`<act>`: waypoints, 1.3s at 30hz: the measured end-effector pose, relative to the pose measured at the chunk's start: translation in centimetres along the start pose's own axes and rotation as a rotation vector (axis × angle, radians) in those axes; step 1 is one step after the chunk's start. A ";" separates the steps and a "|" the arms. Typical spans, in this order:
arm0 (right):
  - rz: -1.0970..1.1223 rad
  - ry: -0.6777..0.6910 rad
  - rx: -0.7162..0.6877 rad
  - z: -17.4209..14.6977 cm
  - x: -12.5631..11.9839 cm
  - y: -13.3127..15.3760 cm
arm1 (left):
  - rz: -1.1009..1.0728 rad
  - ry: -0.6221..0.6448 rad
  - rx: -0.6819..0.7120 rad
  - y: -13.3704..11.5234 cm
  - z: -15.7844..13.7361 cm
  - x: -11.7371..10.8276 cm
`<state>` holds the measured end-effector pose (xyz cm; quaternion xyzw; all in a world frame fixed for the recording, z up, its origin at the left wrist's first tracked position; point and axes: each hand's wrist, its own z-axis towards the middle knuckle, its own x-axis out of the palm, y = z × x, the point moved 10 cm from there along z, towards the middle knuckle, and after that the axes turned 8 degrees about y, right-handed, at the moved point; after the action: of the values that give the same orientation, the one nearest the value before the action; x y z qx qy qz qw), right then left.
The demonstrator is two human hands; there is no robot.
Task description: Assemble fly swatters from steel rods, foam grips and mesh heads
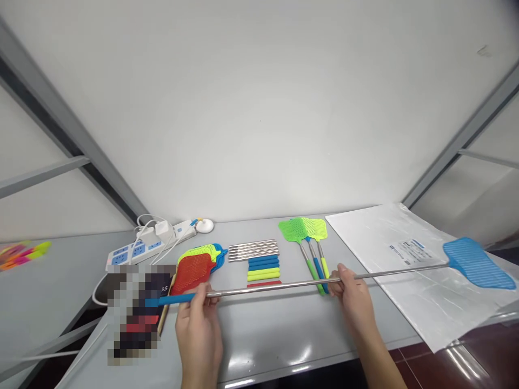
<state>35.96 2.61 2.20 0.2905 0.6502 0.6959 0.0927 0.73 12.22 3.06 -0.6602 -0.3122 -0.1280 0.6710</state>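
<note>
A blue fly swatter (478, 263) with a long, extended metal rod is held level across the table. My left hand (199, 324) is closed on it where the blue grip meets the rod. Further along, my right hand (352, 294) pinches the rod at about its middle. Beyond the rod lie three assembled swatters (302, 229), two with green heads showing. Loose swatter heads (193, 273) in red, yellow and blue are stacked beyond my left hand. Metal rods (253, 250) lie in a row, with blue and yellow grips (263, 268) in front and a red one partly hidden.
A power strip (138, 249) with plugs and white cables stands at the back left. A white plastic bag (365, 232) covers the table's right side. At the left lies a box (164, 289), partly blurred out. A wall and grey metal frame posts rise behind.
</note>
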 end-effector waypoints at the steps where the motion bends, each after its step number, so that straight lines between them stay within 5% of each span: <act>1: 0.015 -0.017 -0.008 0.1 -0.6 0.3 | -0.022 0.008 -0.013 -0.2 0.4 -0.2; 6: 0.082 -0.063 -0.052 0.6 -2.2 2.0 | -0.258 -0.027 -0.086 -2.3 2.3 -2.1; 11: 0.151 -0.065 -0.120 0.7 -0.5 2.5 | -0.224 -0.005 -0.008 -4.4 1.8 -1.6; 15: 0.192 -0.085 -0.206 -0.7 3.2 2.2 | -0.176 -0.069 0.087 -3.2 -0.5 -0.4; 21: 0.266 0.157 -0.212 -3.4 11.4 2.3 | -0.144 -0.053 -0.027 1.1 -3.4 1.4; 27: 0.301 0.317 -0.068 -4.9 15.5 0.3 | -0.185 -0.024 -0.008 -0.2 -5.8 3.0; 32: 0.112 0.522 -0.015 -5.7 18.1 -1.4 | -0.301 -0.003 -0.037 -1.4 -4.3 3.1; 35: 0.097 0.658 0.029 -5.5 18.2 -1.4 | -0.406 -0.065 -0.030 -2.9 -2.6 1.4; 39: 0.305 0.405 0.085 -2.9 13.2 -0.3 | -0.467 -0.124 0.071 -5.6 -1.4 -1.3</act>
<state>23.60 6.83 5.68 0.2436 0.6327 0.7180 -0.1575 -3.24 10.05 6.89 -0.5529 -0.5012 -0.2280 0.6255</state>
